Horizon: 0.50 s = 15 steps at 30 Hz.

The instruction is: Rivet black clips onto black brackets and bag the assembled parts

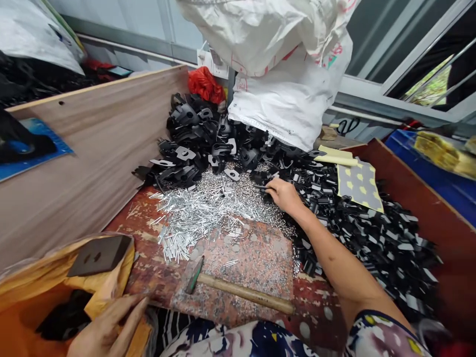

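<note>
My right hand (283, 193) reaches forward over the worktable, fingers pinched together at the edge of a heap of black plastic clips (208, 144). What the fingers hold is too small to make out. Just in front of that hand lies a pile of small silver metal pins (203, 210). My left hand (111, 327) rests at the near left with fingers stretched out flat on the rim of a yellow-orange bag (48, 277). A hammer (238, 291) with a wooden handle lies on a speckled stone slab (256, 263) between the two hands.
More black parts (375, 243) cover the table's right side. A wooden board (92, 148) walls the left. White sacks (286, 74) hang at the back, with a red bag (206, 84) beside them. A patterned sheet (359, 186) lies on the parts. A dark flat plate (98, 254) sits on the bag.
</note>
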Motion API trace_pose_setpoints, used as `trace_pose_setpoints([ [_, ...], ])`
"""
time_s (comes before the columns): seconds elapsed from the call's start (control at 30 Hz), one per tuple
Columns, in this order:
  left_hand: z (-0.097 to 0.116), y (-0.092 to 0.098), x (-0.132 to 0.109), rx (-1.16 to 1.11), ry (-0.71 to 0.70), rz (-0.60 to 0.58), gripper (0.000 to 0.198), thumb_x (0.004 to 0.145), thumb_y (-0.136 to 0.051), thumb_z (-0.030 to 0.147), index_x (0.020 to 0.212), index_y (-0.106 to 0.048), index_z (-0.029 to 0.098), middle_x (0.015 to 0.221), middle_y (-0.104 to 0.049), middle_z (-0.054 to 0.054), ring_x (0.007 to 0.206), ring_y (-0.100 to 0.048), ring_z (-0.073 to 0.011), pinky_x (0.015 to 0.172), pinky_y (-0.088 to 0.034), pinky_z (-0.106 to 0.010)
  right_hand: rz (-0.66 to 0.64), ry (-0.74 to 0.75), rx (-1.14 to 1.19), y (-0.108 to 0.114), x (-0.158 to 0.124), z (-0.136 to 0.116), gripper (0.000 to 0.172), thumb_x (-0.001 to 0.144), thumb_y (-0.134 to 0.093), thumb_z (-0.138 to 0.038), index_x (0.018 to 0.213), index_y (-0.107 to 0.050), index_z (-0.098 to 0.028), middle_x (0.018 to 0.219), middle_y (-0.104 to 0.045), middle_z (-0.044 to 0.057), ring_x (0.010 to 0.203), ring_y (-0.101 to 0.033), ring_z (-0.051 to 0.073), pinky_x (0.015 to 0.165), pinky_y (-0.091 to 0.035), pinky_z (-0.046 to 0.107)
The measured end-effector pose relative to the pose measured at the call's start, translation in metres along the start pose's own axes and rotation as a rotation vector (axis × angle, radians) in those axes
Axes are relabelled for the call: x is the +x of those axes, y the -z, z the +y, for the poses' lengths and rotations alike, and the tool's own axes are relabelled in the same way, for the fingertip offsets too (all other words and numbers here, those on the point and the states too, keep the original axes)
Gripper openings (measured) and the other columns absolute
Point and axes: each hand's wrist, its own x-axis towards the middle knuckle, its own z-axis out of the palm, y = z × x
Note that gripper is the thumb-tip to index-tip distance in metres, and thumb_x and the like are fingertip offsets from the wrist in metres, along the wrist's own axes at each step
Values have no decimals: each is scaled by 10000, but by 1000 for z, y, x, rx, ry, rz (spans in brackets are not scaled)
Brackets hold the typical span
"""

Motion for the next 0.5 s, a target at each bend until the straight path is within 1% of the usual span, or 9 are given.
trace_pose_setpoints([
  [0.1, 48, -8, 6, -147, 50, -158, 405, 552, -816, 692, 728, -826, 327, 893, -821, -58, 946, -728, -380, 929, -572, -437, 91, -61, 192, -5, -28, -4, 215, 992, -506, -300, 1006, -675, -168, 872, -703, 65, 787, -691, 179, 765, -559, 321],
  [0.13, 65, -12, 6, -246, 86, -227, 415, 559, -833, 679, 730, -821, 301, 873, -812, -65, 912, -722, -355, 872, -584, -409, 111, -74, 259, -11, -36, -8, 251, 1010, -462, -310, 1037, -661, -159, 833, -709, 61, 733, -704, 172, 724, -580, 319],
  [0.17, 81, -18, 5, -373, 134, -287, 429, 570, -848, 663, 745, -814, 272, 825, -794, -69, 829, -708, -316, 769, -594, -372, 120, -79, 325, -17, -44, -14, 273, 1021, -435, -319, 1064, -648, -153, 804, -716, 57, 694, -713, 167, 693, -596, 317],
  [0.23, 111, -31, 3, -673, 253, -407, 456, 668, -843, 601, 933, -803, 233, 776, -749, -62, 666, -638, -220, 555, -535, -280, 105, -56, 442, -32, -64, -34, 278, 1023, -441, -342, 1100, -637, -161, 793, -739, 44, 679, -732, 161, 665, -619, 311],
  [0.27, 123, -38, 3, -819, 316, -462, 494, 713, -831, 572, 1067, -777, 231, 800, -742, -63, 640, -614, -193, 499, -497, -246, 83, -33, 492, -40, -75, -47, 271, 1017, -459, -354, 1102, -641, -173, 805, -751, 32, 683, -738, 156, 654, -624, 303],
  [0.33, 140, -49, 4, -1054, 430, -573, 581, 768, -808, 544, 1256, -692, 250, 905, -746, -80, 663, -626, -177, 458, -468, -212, 13, 30, 564, -54, -99, -76, 250, 1002, -496, -373, 1058, -672, -205, 803, -761, -14, 669, -737, 140, 620, -622, 277],
  [0.37, 146, -53, 6, -1129, 478, -622, 595, 780, -802, 541, 1287, -669, 261, 970, -748, -89, 690, -646, -179, 460, -478, -210, -32, 69, 584, -59, -110, -89, 231, 992, -524, -376, 1011, -694, -222, 801, -763, -39, 667, -736, 131, 618, -621, 267],
  [0.43, 151, -58, 10, -1189, 552, -672, 532, 783, -807, 521, 1232, -690, 261, 1054, -749, -93, 701, -670, -179, 473, -505, -221, -113, 146, 593, -62, -125, -109, 175, 961, -598, -356, 919, -734, -255, 838, -774, -78, 733, -747, 122, 683, -626, 259],
  [0.5, 151, -59, 12, -1173, 599, -642, 416, 761, -845, 425, 1113, -734, 232, 1066, -757, -82, 680, -669, -161, 511, -540, -230, -145, 175, 518, -54, -130, -112, 119, 939, -647, -300, 905, -761, -294, 927, -784, -99, 857, -752, 118, 792, -619, 260],
])
